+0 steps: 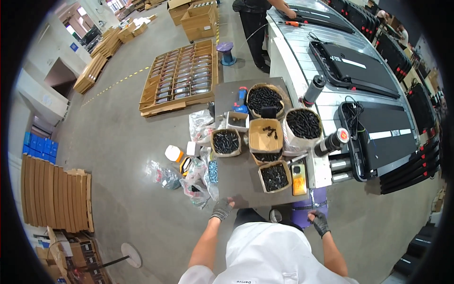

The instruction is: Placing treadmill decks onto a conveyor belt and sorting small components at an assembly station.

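My left hand [222, 209], in a grey fingerless glove, is at the front left corner of a small brown table [246, 182]. Its fingers are curled, and whatever they hold, if anything, is hidden. My right hand [319, 222], gloved alike, is beside a purple stool [309, 208] off the table's right corner, its fingers bent inward; I cannot make out anything in them. Nearest on the table are a carton of small black parts [274, 177] and a yellow device with an orange face [299, 180]. Behind them stand a carton with few black pieces [266, 135] and several fuller ones.
A roller conveyor [298, 61] with black treadmill-like machines [383, 130] runs along the right. Black cylinders [332, 142] stand on its near edge. Plastic bags [194, 187] lie left of the table. A wooden crate [182, 78] sits behind; another person [253, 31] works beyond it.
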Demonstrator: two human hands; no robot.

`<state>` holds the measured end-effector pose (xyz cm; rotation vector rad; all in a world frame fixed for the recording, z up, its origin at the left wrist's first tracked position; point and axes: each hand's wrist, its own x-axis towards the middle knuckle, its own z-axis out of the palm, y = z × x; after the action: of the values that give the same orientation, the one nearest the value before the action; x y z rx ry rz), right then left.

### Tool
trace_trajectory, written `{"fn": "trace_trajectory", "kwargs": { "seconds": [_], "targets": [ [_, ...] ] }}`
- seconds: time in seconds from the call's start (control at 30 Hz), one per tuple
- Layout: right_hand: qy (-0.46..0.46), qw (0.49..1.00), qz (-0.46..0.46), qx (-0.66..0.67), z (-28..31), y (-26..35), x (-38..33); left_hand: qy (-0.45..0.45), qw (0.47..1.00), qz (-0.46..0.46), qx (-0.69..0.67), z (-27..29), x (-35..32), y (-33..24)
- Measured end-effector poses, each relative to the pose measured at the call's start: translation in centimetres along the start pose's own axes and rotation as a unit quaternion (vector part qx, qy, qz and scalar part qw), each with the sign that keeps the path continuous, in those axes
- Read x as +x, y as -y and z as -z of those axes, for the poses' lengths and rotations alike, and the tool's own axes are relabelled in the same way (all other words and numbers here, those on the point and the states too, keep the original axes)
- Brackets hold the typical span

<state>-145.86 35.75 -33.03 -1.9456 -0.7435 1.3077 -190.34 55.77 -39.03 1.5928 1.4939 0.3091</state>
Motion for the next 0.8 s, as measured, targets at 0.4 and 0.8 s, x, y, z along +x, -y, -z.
{"fn": "trace_trajectory", "kwargs": {
  "seconds": [0.4,0.8],
  "targets": [
    [-0.099,0.992,-0.075,0.003,-8.9,-0.4,-6.1,-0.006,0.951,-0.204,0.232,13.5,23.0,-11.2],
    [-0.177,0.959,-0.200,0.092,-13.4,-4.0,-11.2,0.082,0.775,-0.348,0.521,11.4,31.3,-12.2]
  ]
}}
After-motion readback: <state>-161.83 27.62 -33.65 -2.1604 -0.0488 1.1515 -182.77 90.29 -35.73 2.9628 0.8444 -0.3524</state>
